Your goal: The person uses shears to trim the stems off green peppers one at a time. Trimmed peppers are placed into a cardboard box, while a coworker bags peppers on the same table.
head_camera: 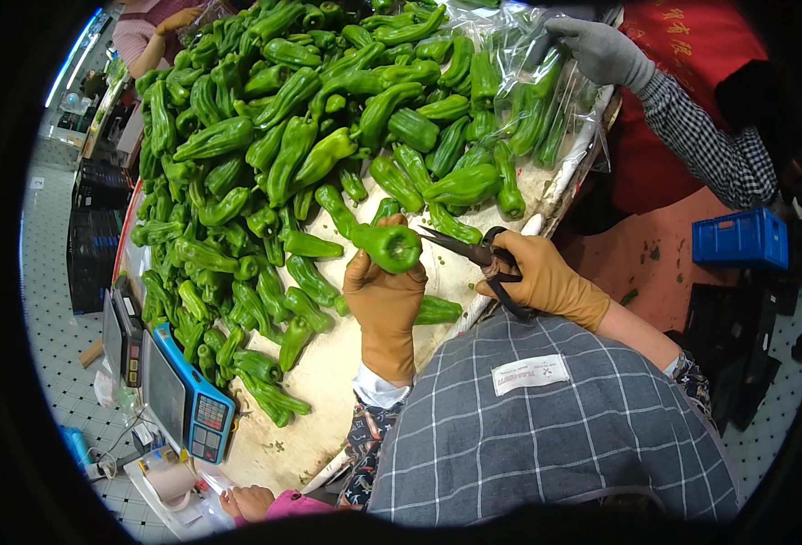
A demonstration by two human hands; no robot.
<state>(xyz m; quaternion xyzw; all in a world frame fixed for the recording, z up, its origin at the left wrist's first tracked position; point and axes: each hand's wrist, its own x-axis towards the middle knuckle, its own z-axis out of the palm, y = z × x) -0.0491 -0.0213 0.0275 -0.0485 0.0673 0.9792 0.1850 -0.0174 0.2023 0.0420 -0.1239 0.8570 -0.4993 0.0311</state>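
Observation:
My left hand (pixel 385 300), in a tan glove, grips a green pepper (pixel 389 246) with its stem end turned up towards me. In my right hand (pixel 544 272), also in a tan glove, is a pair of dark scissors (pixel 486 255) with wrapping round the pivot. The scissor tips point at the held pepper, a little to its right, and appear not to touch it. A large heap of green peppers (pixel 288 160) covers much of the pale tabletop (pixel 333 402) beyond and to the left of my hands. One pepper (pixel 438 310) lies just right of my left wrist.
A blue weighing scale (pixel 193 402) stands at the table's left edge. A co-worker's grey-gloved hand (pixel 595 51) is at a clear plastic bag (pixel 544 102) of peppers. Other people's hands show at top left and bottom left. A blue crate (pixel 740 238) sits on the floor at right.

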